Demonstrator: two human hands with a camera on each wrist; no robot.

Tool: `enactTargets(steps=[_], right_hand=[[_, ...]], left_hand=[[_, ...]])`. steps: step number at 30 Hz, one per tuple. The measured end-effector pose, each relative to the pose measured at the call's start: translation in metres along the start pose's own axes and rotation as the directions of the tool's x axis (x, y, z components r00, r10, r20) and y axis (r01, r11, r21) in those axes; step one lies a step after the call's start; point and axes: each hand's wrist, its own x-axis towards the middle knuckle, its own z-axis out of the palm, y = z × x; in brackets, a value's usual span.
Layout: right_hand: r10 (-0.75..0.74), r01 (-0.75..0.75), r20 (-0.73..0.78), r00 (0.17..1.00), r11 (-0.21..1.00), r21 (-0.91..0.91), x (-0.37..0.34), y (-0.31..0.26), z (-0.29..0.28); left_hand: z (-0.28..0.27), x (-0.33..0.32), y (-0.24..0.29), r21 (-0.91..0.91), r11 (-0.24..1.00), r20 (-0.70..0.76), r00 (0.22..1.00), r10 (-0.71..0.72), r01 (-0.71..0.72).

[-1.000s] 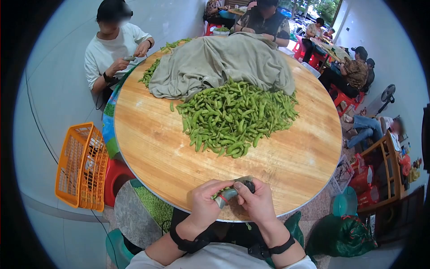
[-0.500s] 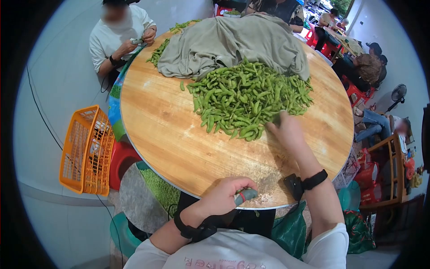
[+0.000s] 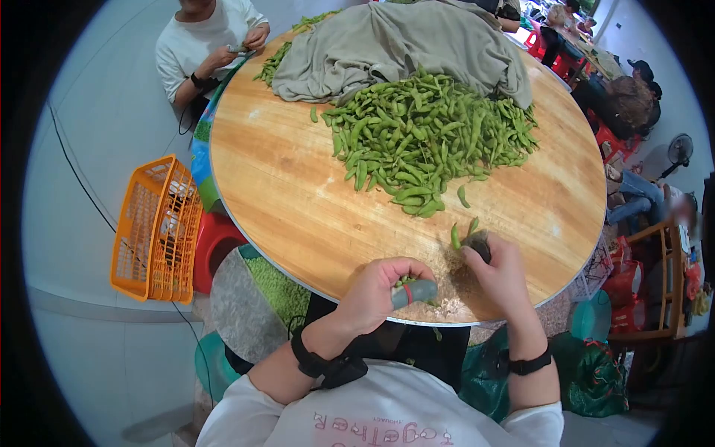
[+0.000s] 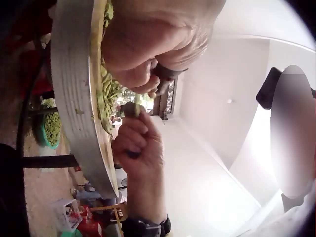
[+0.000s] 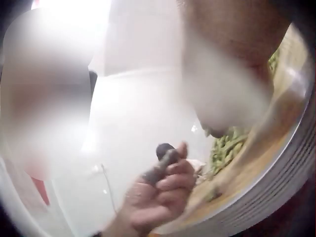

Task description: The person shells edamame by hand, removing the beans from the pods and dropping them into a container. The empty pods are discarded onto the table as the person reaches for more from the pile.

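In the head view, a heap of green edamame pods (image 3: 432, 141) lies on a round wooden table (image 3: 290, 216). My left hand (image 3: 372, 294) is at the near edge, fingers curled round small green edamame beans (image 3: 406, 281). A grey-green finger cover (image 3: 414, 293) with a red band shows on it. To its right, my right hand (image 3: 500, 272) pinches a couple of edamame pods (image 3: 456, 237) between thumb and finger, close over the tabletop. That hand wears a dark finger cover (image 3: 478, 246). In the right wrist view, the left hand's fingers (image 5: 173, 185) are curled in.
A grey-green cloth (image 3: 402, 45) covers the far part of the heap. One loose pod (image 3: 463, 196) lies before it. Left of the table stand an orange crate (image 3: 153, 231), a red stool (image 3: 216, 249) and a teal basin (image 3: 216, 365). Another person (image 3: 212, 48) sits at the far left.
My right hand left the left hand, reached forward to the heap and came back nearer with pods. The left hand stays near the table edge. The head view has tilted down.
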Motion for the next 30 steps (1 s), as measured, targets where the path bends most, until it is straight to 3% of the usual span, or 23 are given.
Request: enactTargets(steps=[1, 2, 3, 4, 5, 6, 7, 8, 10, 11, 13, 17, 20, 22, 23, 25, 26, 28, 29, 30], right_hand=[[0.174, -0.249, 0.192, 0.966, 0.825, 0.508, -0.006, -0.002, 0.000], [0.209, -0.483, 0.436, 0.876, 0.363, 0.797, -0.011, -0.005, 0.001], [0.204, -0.484, 0.439, 0.875, 0.360, 0.798, -0.017, -0.007, 0.002], [0.112, -0.583, 0.574, 0.811, 0.073, 0.809, -0.022, -0.011, 0.004], [-0.021, -0.658, 0.669, 0.743, -0.207, 0.724, -0.025, -0.014, 0.006], [-0.093, -0.662, 0.661, 0.744, -0.237, 0.711, -0.027, -0.017, 0.011], [-0.099, -0.665, 0.663, 0.742, -0.238, 0.708, -0.028, -0.021, 0.012], [-0.066, -0.625, 0.622, 0.780, -0.095, 0.775, -0.029, -0.028, 0.009], [-0.045, -0.525, 0.541, 0.840, 0.188, 0.830, -0.031, -0.042, 0.001], [-0.050, -0.529, 0.546, 0.836, 0.188, 0.827, -0.035, -0.041, 0.004], [-0.105, -0.443, 0.482, 0.870, 0.260, 0.858, -0.041, -0.038, 0.011], [-0.099, -0.477, 0.512, 0.853, 0.248, 0.843, -0.042, -0.039, 0.008], [-0.063, -0.522, 0.545, 0.836, 0.219, 0.825, -0.042, -0.039, 0.007], [-0.034, -0.501, 0.526, 0.850, 0.257, 0.826, -0.041, -0.037, 0.010], [-0.032, -0.501, 0.526, 0.850, 0.261, 0.825, -0.041, -0.039, 0.009], [-0.017, -0.577, 0.581, 0.814, 0.097, 0.811, -0.041, -0.043, 0.007], [-0.015, -0.577, 0.581, 0.814, 0.100, 0.810, -0.042, -0.043, 0.008], [-0.023, -0.622, 0.622, 0.783, -0.021, 0.783, -0.043, -0.044, 0.010], [-0.023, -0.623, 0.622, 0.782, -0.018, 0.782, -0.043, -0.042, 0.012], [0.036, -0.561, 0.561, 0.827, 0.123, 0.819, -0.042, -0.040, 0.015]], left_hand=[[0.000, 0.000, 0.002, 0.017, 0.999, -0.037, 0.999, -0.029, 0.030], [0.002, 0.000, 0.004, 0.019, 0.999, -0.043, 0.999, -0.030, 0.031], [0.005, 0.001, 0.006, -0.093, 0.996, -0.035, 0.999, -0.021, 0.017], [0.007, 0.001, 0.009, -0.204, 0.979, -0.028, 1.000, -0.009, 0.003], [0.011, 0.002, 0.013, -0.201, 0.980, -0.034, 0.999, -0.010, 0.003], [0.014, 0.003, 0.017, -0.248, 0.967, -0.004, 0.999, -0.054, 0.051], [0.016, 0.003, 0.019, -0.294, 0.951, 0.028, 0.995, -0.095, 0.099], [0.012, 0.003, 0.014, -0.294, 0.951, 0.020, 0.995, -0.095, 0.097], [0.001, 0.006, 0.002, -0.221, 0.974, -0.043, 0.998, 0.046, -0.054], [0.001, 0.005, -0.002, -0.222, 0.973, -0.051, 0.998, 0.046, -0.057], [0.004, 0.007, -0.004, -0.134, 0.975, -0.205, 0.968, 0.146, -0.175], [0.008, 0.006, -0.002, -0.120, 0.979, -0.251, 0.960, 0.128, -0.162], [0.007, 0.007, -0.005, 0.017, 0.987, -0.309, 0.938, 0.156, -0.159], [0.006, 0.007, -0.009, 0.343, 0.928, -0.303, 0.917, 0.259, -0.148], [0.005, 0.007, -0.009, 0.340, 0.928, -0.303, 0.917, 0.260, -0.151], [0.002, 0.006, -0.009, -0.006, 0.988, -0.107, 0.982, 0.154, -0.156], [0.001, 0.006, -0.006, -0.010, 0.987, -0.105, 0.982, 0.156, -0.158], [0.001, 0.004, 0.001, -0.311, 0.951, 0.055, 0.998, 0.018, 0.000], [0.004, 0.004, 0.003, -0.312, 0.950, 0.055, 0.998, 0.021, -0.002], [0.008, 0.005, 0.005, -0.123, 0.991, -0.035, 0.999, 0.041, -0.045]])
